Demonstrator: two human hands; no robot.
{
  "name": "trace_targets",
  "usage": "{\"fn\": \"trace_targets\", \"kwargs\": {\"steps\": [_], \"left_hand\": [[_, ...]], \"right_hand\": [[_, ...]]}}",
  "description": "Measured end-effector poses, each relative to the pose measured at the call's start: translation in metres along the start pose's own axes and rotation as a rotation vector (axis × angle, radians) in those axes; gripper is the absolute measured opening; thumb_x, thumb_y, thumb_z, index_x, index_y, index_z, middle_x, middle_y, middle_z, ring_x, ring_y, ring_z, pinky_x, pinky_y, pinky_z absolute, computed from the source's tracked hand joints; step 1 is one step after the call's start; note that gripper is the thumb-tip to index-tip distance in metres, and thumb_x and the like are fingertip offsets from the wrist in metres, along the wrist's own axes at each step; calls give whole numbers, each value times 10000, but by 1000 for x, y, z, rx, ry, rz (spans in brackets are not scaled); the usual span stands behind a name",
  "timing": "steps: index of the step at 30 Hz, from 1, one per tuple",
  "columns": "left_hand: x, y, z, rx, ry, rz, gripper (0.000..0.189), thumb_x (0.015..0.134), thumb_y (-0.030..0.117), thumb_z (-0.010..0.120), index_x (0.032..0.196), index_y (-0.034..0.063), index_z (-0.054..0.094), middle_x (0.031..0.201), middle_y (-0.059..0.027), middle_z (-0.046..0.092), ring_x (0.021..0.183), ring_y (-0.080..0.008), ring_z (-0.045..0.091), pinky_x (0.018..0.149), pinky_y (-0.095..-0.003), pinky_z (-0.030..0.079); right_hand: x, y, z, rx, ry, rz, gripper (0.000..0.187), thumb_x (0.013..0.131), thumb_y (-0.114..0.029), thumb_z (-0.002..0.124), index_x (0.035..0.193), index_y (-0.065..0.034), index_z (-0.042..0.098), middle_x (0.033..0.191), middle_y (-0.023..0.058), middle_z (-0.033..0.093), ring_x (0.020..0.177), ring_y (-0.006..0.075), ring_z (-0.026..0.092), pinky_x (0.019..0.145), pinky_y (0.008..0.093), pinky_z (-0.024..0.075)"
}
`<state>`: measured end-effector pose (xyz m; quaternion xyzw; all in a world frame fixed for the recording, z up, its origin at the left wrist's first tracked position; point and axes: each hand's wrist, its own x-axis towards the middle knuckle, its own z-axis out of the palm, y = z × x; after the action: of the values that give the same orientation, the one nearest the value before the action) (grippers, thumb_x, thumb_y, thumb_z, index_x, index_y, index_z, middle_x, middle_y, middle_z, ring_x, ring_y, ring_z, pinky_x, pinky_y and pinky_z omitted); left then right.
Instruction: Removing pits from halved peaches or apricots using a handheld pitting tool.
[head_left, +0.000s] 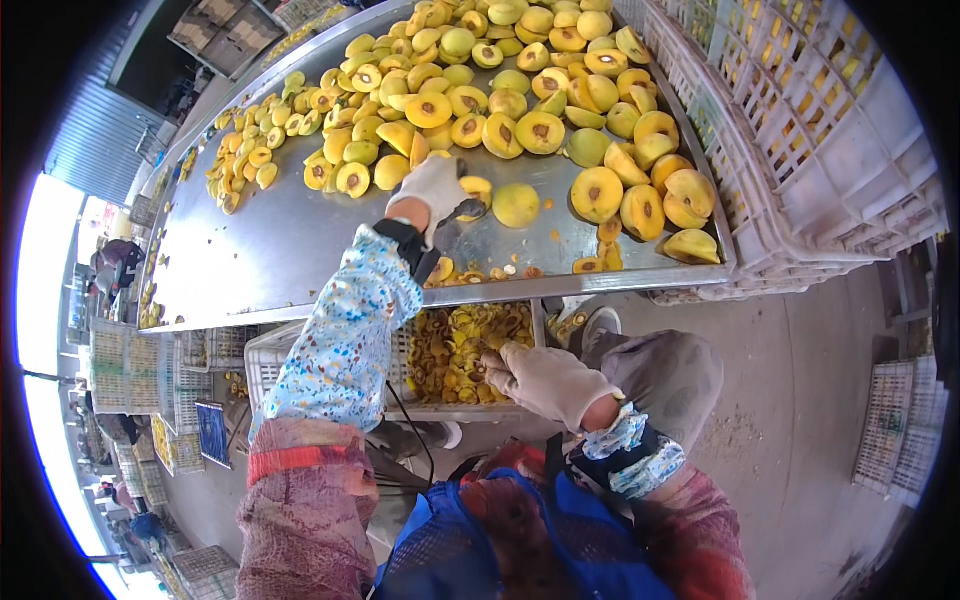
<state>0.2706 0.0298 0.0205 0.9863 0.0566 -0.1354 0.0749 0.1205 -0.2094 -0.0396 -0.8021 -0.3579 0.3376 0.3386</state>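
Observation:
My left hand (433, 193), in a pale glove with dark-stained fingertips, reaches over the metal table (262, 247). Its thumb and fingers lie around a yellow peach half (477, 196); whether they grip it is unclear. Just right of that hand sits a rounded yellow peach piece (516, 205). Lower down, my right hand (553, 382), also gloved, hovers palm down above a crate of peach scraps (469, 352). Its fingers are loosely spread and nothing shows in them, though the palm is hidden. Many peach halves (429, 110), several with stones or brown centres, cover the table's far part.
White plastic crates (817, 150) holding yellow fruit stand along the table's right side. Small scraps (480, 276) lie by its raised front rim (585, 287). More crates (131, 367) stand at left, where other people (116, 266) are visible. Another crate (896, 427) rests on the right-hand floor.

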Motion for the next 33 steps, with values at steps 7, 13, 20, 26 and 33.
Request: {"fn": "trace_targets", "kwargs": {"steps": [7, 13, 20, 26, 33], "left_hand": [[-102, -43, 17, -1465, 218, 147, 275, 905, 132, 686, 1142, 42, 581, 1030, -65, 649, 913, -185, 666, 806, -346, 555], [-205, -57, 59, -2505, 6, -65, 471, 943, 356, 635, 1280, 40, 544, 1247, -129, 618, 1153, -298, 599, 981, -468, 515], [-271, -22, 69, -873, 694, 134, 570, 802, 57, 785, 1309, 0, 533, 1167, -143, 671, 1070, -243, 649, 917, -338, 519], [-274, -27, 87, -1036, 672, 170, 547, 799, -82, 708, 1293, -20, 481, 1177, -136, 636, 1086, -224, 628, 942, -342, 511], [-265, -23, 103, -1307, 641, 211, 532, 802, -97, 693, 1279, -2, 477, 1165, -108, 620, 1100, -186, 606, 951, -331, 498]], "right_hand": [[4, -8, 1, -73, -72, 77, 476, 1013, -434, 441, 1192, -13, 574, 1072, 249, 678, 1028, 419, 641, 890, 483, 494], [-5, -33, 7, 347, 230, 30, 475, 1012, -402, 497, 1241, 9, 565, 1106, 269, 661, 1077, 390, 639, 926, 410, 492], [-1, -83, 20, 337, 216, -82, 360, 996, -279, 581, 1179, 31, 581, 1098, 237, 667, 1058, 352, 652, 883, 381, 496], [2, -104, 24, 268, 103, -62, 391, 1000, -310, 564, 1189, 33, 573, 1104, 252, 661, 1079, 382, 637, 898, 402, 493], [-1, -100, 31, 63, 157, -112, 370, 1021, -269, 543, 1230, 37, 531, 943, 116, 653, 832, 161, 625, 748, 301, 506]]}}
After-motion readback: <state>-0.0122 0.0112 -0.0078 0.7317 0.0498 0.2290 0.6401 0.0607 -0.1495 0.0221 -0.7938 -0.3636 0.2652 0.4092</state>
